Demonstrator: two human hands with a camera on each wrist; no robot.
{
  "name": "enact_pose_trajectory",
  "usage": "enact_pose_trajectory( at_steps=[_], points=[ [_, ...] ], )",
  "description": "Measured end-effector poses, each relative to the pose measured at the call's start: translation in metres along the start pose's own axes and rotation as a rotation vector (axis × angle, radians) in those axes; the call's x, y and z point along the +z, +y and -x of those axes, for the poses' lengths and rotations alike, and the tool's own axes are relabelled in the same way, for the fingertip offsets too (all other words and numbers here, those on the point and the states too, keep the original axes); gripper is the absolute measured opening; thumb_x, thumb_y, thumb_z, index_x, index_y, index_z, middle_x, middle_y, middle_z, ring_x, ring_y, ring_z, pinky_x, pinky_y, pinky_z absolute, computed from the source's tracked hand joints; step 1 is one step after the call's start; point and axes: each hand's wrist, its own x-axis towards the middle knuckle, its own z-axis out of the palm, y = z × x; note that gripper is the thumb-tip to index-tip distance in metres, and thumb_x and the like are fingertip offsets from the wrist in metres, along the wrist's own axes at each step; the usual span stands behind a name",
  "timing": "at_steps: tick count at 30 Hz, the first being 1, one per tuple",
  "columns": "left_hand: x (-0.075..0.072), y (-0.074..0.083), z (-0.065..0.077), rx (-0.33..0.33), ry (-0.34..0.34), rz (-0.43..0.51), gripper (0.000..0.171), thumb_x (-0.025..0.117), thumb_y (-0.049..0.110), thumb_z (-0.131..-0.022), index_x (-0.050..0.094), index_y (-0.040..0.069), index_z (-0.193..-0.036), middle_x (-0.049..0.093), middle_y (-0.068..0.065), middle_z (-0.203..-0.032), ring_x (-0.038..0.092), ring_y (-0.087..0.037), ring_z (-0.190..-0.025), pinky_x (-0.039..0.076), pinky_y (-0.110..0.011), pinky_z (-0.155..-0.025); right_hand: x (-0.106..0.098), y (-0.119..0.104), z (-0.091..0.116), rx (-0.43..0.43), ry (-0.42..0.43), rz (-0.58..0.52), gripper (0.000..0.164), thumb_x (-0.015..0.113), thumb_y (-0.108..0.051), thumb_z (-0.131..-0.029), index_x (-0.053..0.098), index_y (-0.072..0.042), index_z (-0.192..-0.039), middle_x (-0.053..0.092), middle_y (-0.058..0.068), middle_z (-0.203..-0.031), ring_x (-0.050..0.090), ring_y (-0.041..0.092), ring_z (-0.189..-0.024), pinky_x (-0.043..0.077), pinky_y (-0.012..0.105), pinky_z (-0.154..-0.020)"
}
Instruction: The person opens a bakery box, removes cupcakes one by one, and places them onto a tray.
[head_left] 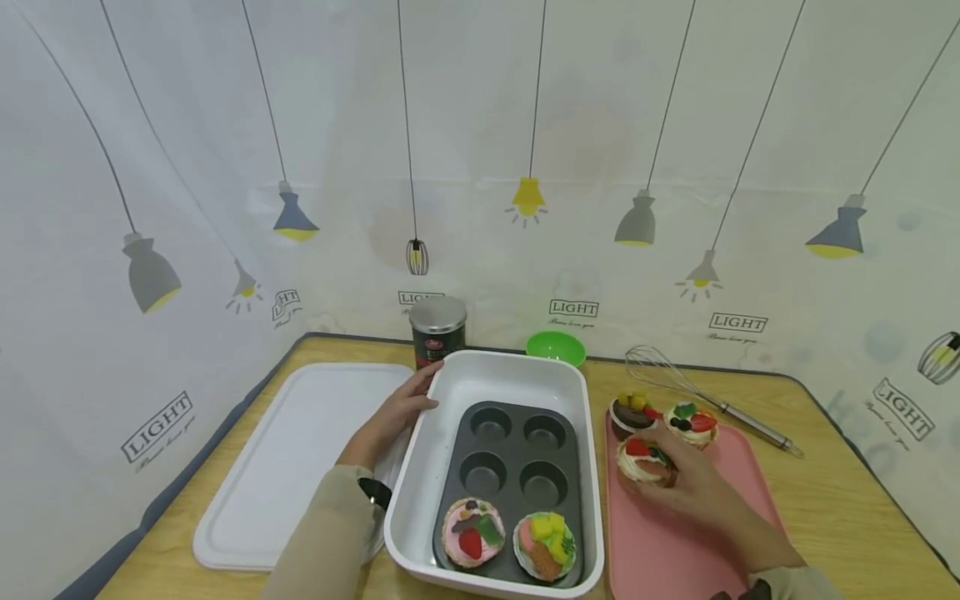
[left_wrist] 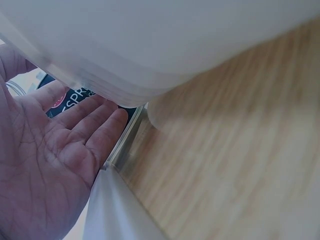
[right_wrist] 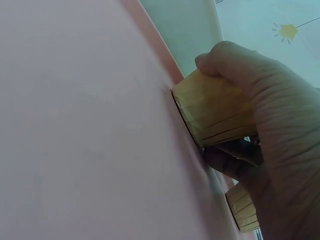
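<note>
My right hand (head_left: 686,479) pinches a strawberry-topped cupcake (head_left: 641,462) between thumb and fingers at the pink tray (head_left: 660,542). In the right wrist view its paper-wrapped side (right_wrist: 215,107) sits against the tray surface. Two more cupcakes stand just behind, a chocolate one (head_left: 630,415) and a cream one (head_left: 692,423). My left hand (head_left: 393,417) holds the left rim of a white bin (head_left: 412,500), thumb over the edge, fingers along the outer wall. Inside lies a dark muffin pan (head_left: 513,450). Its nearest cups hold a pink cupcake (head_left: 472,533) and a yellow-topped one (head_left: 545,546).
A white lid (head_left: 292,450) lies left of the bin. Behind stand a dark tin (head_left: 438,333) with a silver lid and a green bowl (head_left: 557,348). A whisk (head_left: 720,404) lies beyond the pink tray. Printed curtains (head_left: 480,125) border the wooden table.
</note>
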Motion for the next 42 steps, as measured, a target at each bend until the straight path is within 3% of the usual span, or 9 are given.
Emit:
enact_pose_trajectory(
  at_steps=[5,10,13,19,25,29,34,38,42],
  points=[
    [-0.001,-0.002,-0.001,0.007,-0.005,0.007,0.070,0.048,0.005,-0.097,0.020,0.011,-0.161,0.027,-0.020,-0.162,0.037,-0.039,-0.141,0.037,-0.052,-0.109,0.001,-0.002,-0.001,0.010,0.001,0.060,0.064,0.084,-0.010,-0.081,0.052,-0.001,-0.135,0.054,0.019,-0.134,0.061,0.003,-0.105,0.058,0.026,-0.071],
    [-0.001,-0.004,-0.002,0.004,-0.002,0.000,0.071,0.049,0.007,-0.096,0.021,0.012,-0.161,0.028,-0.019,-0.162,0.037,-0.038,-0.141,0.037,-0.051,-0.109,-0.001,-0.011,-0.005,0.058,-0.024,-0.028,0.067,0.081,-0.014,-0.085,0.047,-0.001,-0.141,0.046,0.018,-0.143,0.055,0.019,-0.124,0.055,0.030,-0.087],
    [-0.001,-0.006,-0.003,0.042,-0.021,0.010,0.071,0.048,0.005,-0.095,0.018,0.006,-0.160,0.025,-0.024,-0.161,0.034,-0.042,-0.141,0.037,-0.052,-0.109,-0.002,-0.021,-0.009,0.075,-0.034,-0.056,0.065,0.079,-0.016,-0.087,0.046,-0.006,-0.143,0.044,0.017,-0.147,0.055,0.030,-0.124,0.055,0.032,-0.088],
    [-0.001,-0.008,-0.002,0.064,-0.033,0.024,0.072,0.048,0.004,-0.095,0.018,0.005,-0.160,0.026,-0.025,-0.160,0.033,-0.044,-0.142,0.036,-0.053,-0.110,0.002,-0.055,-0.018,-0.007,-0.038,0.153,0.070,0.083,-0.026,-0.085,0.049,-0.018,-0.146,0.048,0.008,-0.149,0.054,0.025,-0.128,0.053,0.030,-0.092],
    [-0.003,-0.008,-0.002,0.036,-0.020,0.015,0.071,0.049,0.006,-0.096,0.020,0.011,-0.161,0.027,-0.020,-0.161,0.034,-0.040,-0.143,0.035,-0.054,-0.111,0.021,-0.087,-0.028,-0.139,-0.088,0.292,0.075,0.083,-0.040,-0.082,0.049,-0.028,-0.147,0.045,-0.001,-0.153,0.036,0.020,-0.144,0.027,0.028,-0.115],
    [-0.003,-0.008,-0.003,0.014,-0.009,0.013,0.070,0.049,0.007,-0.096,0.022,0.014,-0.161,0.029,-0.017,-0.161,0.036,-0.038,-0.142,0.035,-0.054,-0.111,0.033,-0.104,-0.036,-0.211,-0.130,0.272,0.069,0.081,-0.041,-0.084,0.049,-0.031,-0.145,0.046,-0.002,-0.152,0.040,0.022,-0.141,0.037,0.031,-0.111],
    [-0.004,-0.006,-0.003,0.012,-0.008,0.010,0.071,0.049,0.007,-0.096,0.022,0.014,-0.161,0.028,-0.017,-0.162,0.034,-0.038,-0.144,0.033,-0.056,-0.112,0.050,-0.122,-0.046,-0.191,-0.226,0.229,0.063,0.075,-0.045,-0.089,0.049,-0.032,-0.145,0.046,-0.010,-0.151,0.044,0.016,-0.138,0.047,0.045,-0.102],
    [-0.004,-0.008,-0.004,0.021,-0.015,0.015,0.071,0.049,0.005,-0.096,0.021,0.012,-0.161,0.027,-0.018,-0.162,0.033,-0.039,-0.144,0.033,-0.056,-0.112,0.065,-0.131,-0.054,-0.169,-0.286,0.225,0.068,0.072,-0.050,-0.089,0.044,-0.031,-0.148,0.048,-0.011,-0.147,0.049,0.015,-0.134,0.048,0.046,-0.102],
    [-0.004,-0.009,-0.005,0.042,-0.022,0.012,0.072,0.048,0.003,-0.095,0.019,0.007,-0.160,0.025,-0.022,-0.162,0.032,-0.041,-0.144,0.033,-0.054,-0.112,0.082,-0.141,-0.061,-0.084,-0.366,0.218,0.071,0.068,-0.057,-0.089,0.040,-0.034,-0.150,0.048,-0.010,-0.147,0.049,0.014,-0.133,0.046,0.046,-0.104]
  ],
)
